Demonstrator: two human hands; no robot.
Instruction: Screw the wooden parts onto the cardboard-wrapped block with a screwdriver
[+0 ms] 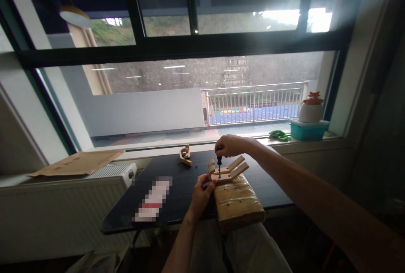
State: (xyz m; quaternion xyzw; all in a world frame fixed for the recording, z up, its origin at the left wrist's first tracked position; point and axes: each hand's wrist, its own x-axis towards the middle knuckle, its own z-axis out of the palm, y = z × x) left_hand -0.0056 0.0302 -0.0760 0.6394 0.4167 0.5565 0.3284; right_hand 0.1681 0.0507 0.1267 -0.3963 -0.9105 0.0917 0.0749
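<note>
My right hand (230, 144) grips the handle of a small black screwdriver (219, 165), held upright with its tip on a light wooden piece (228, 171) with a curved end and two prongs. My left hand (202, 192) steadies the curved left end of that piece. The piece rests on a plastic-wrapped wooden block (238, 205) at the near edge of a dark table (177, 188).
A second small wooden part (185, 155) lies at the table's far side. A blurred flat item (153, 199) sits left on the table. Cardboard (77, 162) lies on a white radiator. A teal box (308, 130) and white pot stand on the windowsill.
</note>
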